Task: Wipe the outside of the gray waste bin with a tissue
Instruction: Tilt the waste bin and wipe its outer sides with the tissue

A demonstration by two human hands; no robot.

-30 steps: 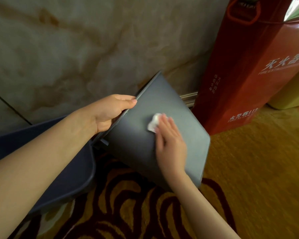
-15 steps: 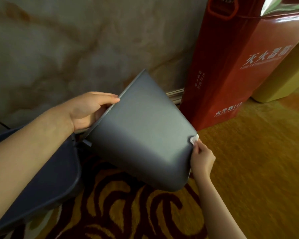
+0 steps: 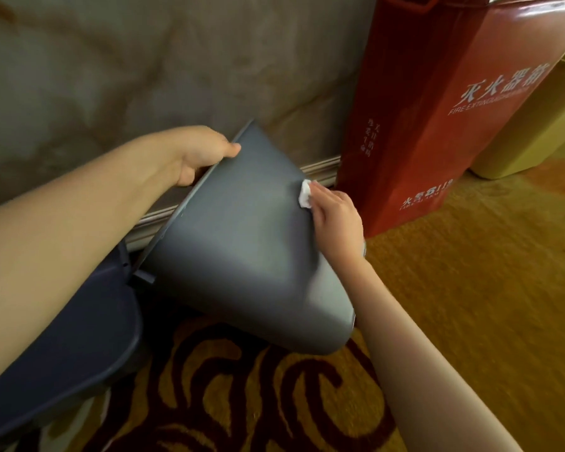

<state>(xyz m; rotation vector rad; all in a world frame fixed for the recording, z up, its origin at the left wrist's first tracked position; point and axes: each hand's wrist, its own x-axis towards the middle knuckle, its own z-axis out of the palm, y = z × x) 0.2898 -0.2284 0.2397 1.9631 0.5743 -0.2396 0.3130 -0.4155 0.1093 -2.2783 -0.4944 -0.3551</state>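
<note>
The gray waste bin [image 3: 242, 249] is tipped on its side above the carpet, its mouth turned left and its base toward the lower right. My left hand [image 3: 199, 154] grips the bin's upper rim. A small crumpled white tissue [image 3: 305, 199] is pressed against the bin's right upper side by the fingers of my right hand [image 3: 336, 216]. The inside of the bin is hidden.
A red fire extinguisher box [image 3: 437, 109] stands close to the right of the bin against the marble wall [image 3: 128, 76]. A yellow-green container [image 3: 535, 135] sits behind it. A dark blue lid or tray [image 3: 72, 347] lies at lower left on the patterned carpet [image 3: 470, 288].
My right hand with the tissue went from the middle of the bin's side to its lower right edge, then up along the right side. The left hand keeps hold of the rim.
</note>
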